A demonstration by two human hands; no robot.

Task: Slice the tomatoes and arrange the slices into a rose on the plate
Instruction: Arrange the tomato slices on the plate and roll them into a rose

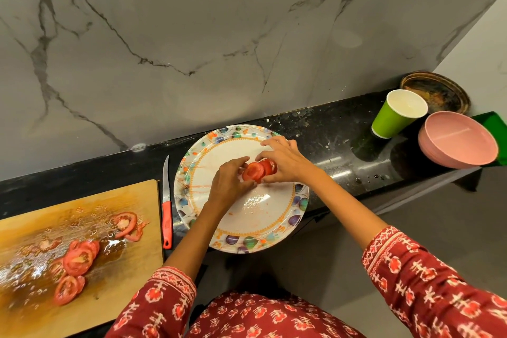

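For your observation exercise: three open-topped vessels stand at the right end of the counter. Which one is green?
The paper cup, green outside and white inside. The bowl beside it is pink, and the round dish behind is dark and stained.

a home kitchen: black stone counter (315, 129), marble-look wall (192, 35), wooden cutting board (115, 200), knife (166, 200), stacked pink bowls (458, 143).

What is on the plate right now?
On the plate, both hands hold a short row of overlapping tomato slices: left hand, right hand. Juice smears show below them. The fingers cover the row's ends, so the slice count is unclear.
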